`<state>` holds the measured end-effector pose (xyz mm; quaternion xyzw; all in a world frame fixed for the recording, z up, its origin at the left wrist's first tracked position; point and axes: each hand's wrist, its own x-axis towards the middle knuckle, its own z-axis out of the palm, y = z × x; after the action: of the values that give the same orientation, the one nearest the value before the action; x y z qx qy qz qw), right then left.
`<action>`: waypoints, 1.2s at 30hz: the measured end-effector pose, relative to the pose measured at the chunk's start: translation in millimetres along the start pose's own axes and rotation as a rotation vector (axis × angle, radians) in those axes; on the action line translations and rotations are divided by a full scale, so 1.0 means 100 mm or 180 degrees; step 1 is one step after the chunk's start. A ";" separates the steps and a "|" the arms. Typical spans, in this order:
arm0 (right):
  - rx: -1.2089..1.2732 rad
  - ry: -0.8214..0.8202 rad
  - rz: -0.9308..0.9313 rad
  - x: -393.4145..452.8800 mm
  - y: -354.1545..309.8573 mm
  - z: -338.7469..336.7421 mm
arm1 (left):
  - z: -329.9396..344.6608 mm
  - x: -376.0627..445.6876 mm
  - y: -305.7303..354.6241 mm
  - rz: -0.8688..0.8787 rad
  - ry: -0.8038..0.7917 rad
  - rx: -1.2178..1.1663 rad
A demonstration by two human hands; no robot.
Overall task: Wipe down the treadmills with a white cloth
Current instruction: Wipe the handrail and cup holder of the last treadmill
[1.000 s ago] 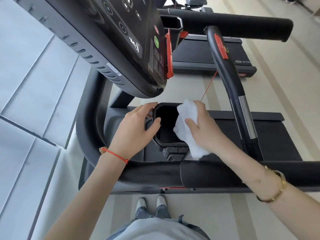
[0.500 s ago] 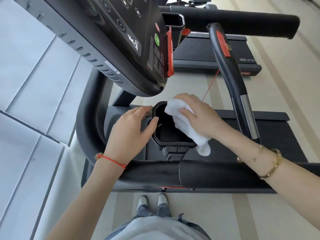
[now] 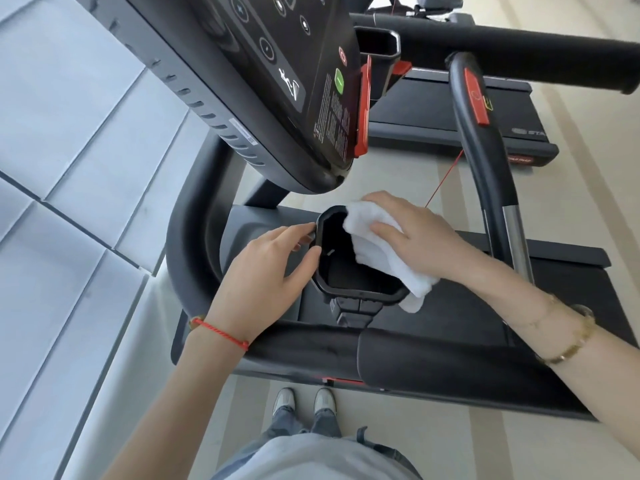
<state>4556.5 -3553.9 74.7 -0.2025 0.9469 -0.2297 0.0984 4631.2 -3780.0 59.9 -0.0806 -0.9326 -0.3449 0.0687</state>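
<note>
In the head view, the right hand [image 3: 412, 233] presses a soft, crumpled white cloth [image 3: 377, 251] with its fingers curled over it against the 2 o'clock rim of the matte black, angular cup holder [image 3: 360, 293]. The left hand [image 3: 266, 268] pinches the holder's 9 o'clock rim. The glossy treadmill console [image 3: 277, 81] looms at 12 o'clock; a padded handlebar [image 3: 433, 355] crosses at 6.

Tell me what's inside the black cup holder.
The cup holder shows only dark walls; nothing visible inside. The white cloth, under the right hand, covers its right side.
</note>
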 end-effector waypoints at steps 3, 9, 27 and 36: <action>0.0311 0.0168 0.0359 -0.21 0.01 0.10 | 0.00 0.01 0.00 0.0004 -0.0014 0.0010; 0.0290 -0.0030 0.0495 0.03 -0.13 0.00 | 0.01 0.01 -0.02 0.0028 0.0015 0.0065; 0.1053 0.0730 0.0566 -1.21 -0.45 0.09 | 0.04 0.07 -0.15 0.0375 0.0000 -0.0220; 0.0080 -0.0337 -0.0201 -0.89 -0.74 0.22 | -0.02 0.01 -0.17 0.0423 -0.0007 -0.0400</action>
<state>4667.4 -3584.4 98.9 -0.2429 0.9305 -0.2335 0.1435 4626.6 -3794.0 50.4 -0.1468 -0.9018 -0.3974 0.0852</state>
